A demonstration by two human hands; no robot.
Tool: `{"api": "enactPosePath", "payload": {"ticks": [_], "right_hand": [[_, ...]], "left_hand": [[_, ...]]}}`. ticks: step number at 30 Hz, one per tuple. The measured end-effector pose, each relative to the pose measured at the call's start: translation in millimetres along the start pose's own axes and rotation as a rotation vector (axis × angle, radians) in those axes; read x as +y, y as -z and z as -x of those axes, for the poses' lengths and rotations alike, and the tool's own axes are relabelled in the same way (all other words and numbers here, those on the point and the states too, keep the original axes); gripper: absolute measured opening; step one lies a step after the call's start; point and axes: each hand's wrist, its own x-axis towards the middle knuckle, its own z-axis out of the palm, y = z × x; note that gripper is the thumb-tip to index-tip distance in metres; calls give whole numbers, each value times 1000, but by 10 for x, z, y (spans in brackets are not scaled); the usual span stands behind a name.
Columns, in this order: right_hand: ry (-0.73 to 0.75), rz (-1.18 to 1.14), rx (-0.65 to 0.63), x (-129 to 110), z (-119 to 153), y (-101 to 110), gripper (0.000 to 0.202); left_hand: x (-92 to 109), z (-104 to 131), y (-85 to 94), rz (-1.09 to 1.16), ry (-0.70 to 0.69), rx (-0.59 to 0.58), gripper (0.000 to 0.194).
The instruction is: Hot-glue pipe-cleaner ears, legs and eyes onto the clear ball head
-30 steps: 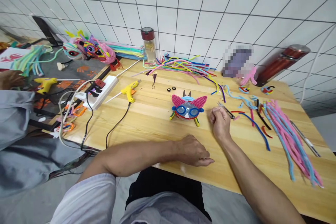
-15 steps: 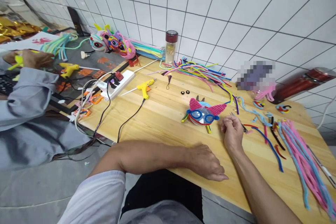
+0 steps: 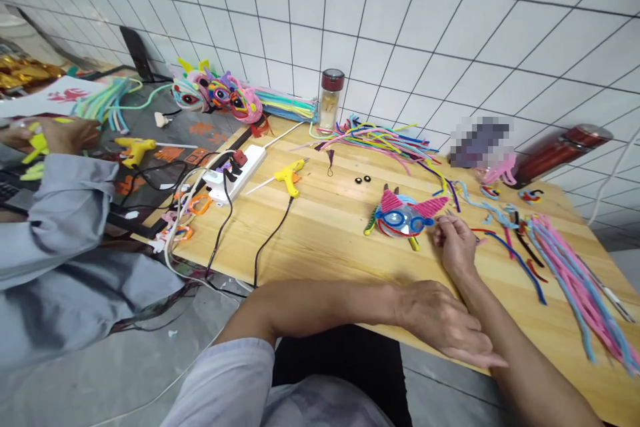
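My left hand (image 3: pixel 447 323) hovers palm down by the table's front edge, over my right forearm. Its fingers are curled with the thumb sticking out; nothing shows in it, though the palm side is hidden. My right hand (image 3: pixel 456 247) rests on the table with its fingertips pinched. A small pointed metal tip shows just behind those fingers; whether they hold it, I cannot tell. Close to the left of that hand sits a clear round animal head (image 3: pixel 397 219) with pink pipe-cleaner ears and blue eye rings. Two small black-and-white eyes (image 3: pixel 363 179) lie behind it.
A yellow glue gun (image 3: pixel 289 177) and a white power strip (image 3: pixel 239 177) trail cords leftward. Pipe cleaners (image 3: pixel 385 143) lie in a pile; a pink and blue bundle (image 3: pixel 570 280) is at right. A glass bottle (image 3: pixel 331 103) stands by the wall. A co-worker's hands (image 3: pixel 63 135) work at left.
My left hand has moved right, from beside my right forearm to over it. My right hand stays pinched beside the animal head. The whole view has shifted slightly.
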Motion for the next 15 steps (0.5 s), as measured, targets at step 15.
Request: {"api": "enactPosePath", "payload": {"ticks": [15], "right_hand": [[35,86,-39,-3,8,-44,24]], "left_hand": [[206,-46,382,-51,0,394,53]]}}
